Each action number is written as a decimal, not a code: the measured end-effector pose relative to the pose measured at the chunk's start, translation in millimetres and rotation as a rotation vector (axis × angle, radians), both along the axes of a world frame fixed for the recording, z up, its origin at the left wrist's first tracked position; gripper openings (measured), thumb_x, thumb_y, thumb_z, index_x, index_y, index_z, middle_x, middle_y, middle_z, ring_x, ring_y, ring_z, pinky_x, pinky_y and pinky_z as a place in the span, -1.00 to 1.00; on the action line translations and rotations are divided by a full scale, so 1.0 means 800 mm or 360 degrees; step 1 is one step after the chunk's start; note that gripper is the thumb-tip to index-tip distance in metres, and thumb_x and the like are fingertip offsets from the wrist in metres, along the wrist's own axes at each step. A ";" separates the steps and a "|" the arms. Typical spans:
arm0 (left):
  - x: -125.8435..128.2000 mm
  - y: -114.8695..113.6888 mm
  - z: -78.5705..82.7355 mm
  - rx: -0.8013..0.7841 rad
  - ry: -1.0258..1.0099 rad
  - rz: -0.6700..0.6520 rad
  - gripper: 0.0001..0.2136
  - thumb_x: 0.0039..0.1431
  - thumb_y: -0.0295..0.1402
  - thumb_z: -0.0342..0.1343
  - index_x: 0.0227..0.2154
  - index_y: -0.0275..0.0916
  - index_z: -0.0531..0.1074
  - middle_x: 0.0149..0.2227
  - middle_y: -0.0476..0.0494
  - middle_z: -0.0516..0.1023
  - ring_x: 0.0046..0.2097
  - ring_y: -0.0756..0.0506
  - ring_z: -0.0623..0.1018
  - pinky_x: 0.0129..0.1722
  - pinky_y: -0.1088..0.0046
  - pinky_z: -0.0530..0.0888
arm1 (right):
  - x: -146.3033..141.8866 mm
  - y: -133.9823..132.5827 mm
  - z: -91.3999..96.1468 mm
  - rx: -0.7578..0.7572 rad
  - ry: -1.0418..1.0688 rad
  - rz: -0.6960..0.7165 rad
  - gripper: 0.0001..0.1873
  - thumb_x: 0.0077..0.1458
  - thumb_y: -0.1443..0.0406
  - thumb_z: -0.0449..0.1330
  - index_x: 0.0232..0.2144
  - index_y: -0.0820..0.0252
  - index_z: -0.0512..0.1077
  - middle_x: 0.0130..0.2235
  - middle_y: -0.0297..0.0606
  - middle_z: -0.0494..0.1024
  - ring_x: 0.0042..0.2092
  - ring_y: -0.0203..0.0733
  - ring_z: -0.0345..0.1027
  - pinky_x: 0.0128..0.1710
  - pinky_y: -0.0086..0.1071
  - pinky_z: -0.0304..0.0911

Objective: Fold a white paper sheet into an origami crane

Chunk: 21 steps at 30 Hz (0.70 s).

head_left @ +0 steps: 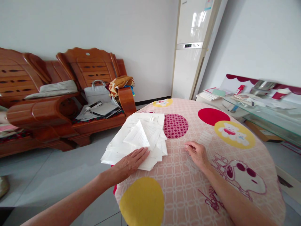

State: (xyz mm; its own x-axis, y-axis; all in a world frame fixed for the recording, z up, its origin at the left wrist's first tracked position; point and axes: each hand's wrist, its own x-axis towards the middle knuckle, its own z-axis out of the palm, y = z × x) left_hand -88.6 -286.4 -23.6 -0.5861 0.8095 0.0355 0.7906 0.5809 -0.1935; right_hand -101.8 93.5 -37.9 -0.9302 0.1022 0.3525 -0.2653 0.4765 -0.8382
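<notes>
A loose stack of white papers [138,138] lies on the left part of a table covered by a pink patterned cloth [188,182]. The top sheet [138,135] is folded up into a point. My left hand [131,161] lies flat on the near edge of the stack, fingers stretched out. My right hand [197,153] rests on the bare cloth to the right of the papers, fingers loosely curled and together, with nothing visible in it.
A wooden sofa [58,100] with a grey bag [97,92], papers and cushions stands at the left. A tall white air-conditioner unit [190,47] stands in the corner. A glass shelf [263,110] with books and cups runs along the right wall.
</notes>
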 end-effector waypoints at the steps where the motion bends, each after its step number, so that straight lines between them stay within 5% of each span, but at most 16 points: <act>1: -0.002 -0.001 -0.001 -0.0002 0.0014 0.0008 -0.22 0.24 -0.70 -0.21 0.40 -0.19 -0.48 0.43 -0.25 -0.05 0.42 -0.15 0.03 0.35 0.25 0.21 | 0.000 0.000 0.000 -0.0001 0.0005 0.0003 -0.77 0.08 0.20 0.15 -0.35 0.18 0.56 -0.35 -0.16 0.65 -0.39 -0.10 0.55 -0.48 -0.37 0.42; 13: -0.042 -0.030 0.014 0.0235 -0.0059 -0.0148 -0.27 0.33 -0.64 -0.23 0.38 -0.05 -0.48 0.39 -0.20 0.10 0.37 -0.14 0.20 0.31 0.25 0.29 | 0.002 -0.003 0.008 -0.0048 -0.0016 0.0043 -0.79 0.08 0.22 0.15 -0.37 0.17 0.56 -0.39 -0.17 0.63 -0.41 -0.13 0.53 -0.52 -0.40 0.39; 21: -0.038 -0.034 0.030 0.0325 -0.0252 -0.0117 -0.30 0.34 -0.60 -0.27 0.40 0.04 -0.41 0.42 -0.08 -0.01 0.38 -0.14 0.17 0.33 0.23 0.28 | 0.001 -0.001 0.006 -0.0038 -0.0005 0.0046 -0.76 0.09 0.21 0.15 -0.36 0.20 0.57 -0.36 -0.14 0.64 -0.43 -0.14 0.51 -0.51 -0.37 0.40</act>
State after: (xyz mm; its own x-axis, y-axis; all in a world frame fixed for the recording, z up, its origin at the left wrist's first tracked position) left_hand -118.9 -313.7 0.2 -0.5372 0.8356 0.1149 0.8433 0.5350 0.0512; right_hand -100.9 92.9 -33.5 -0.9341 0.0838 0.3471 -0.2757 0.4484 -0.8502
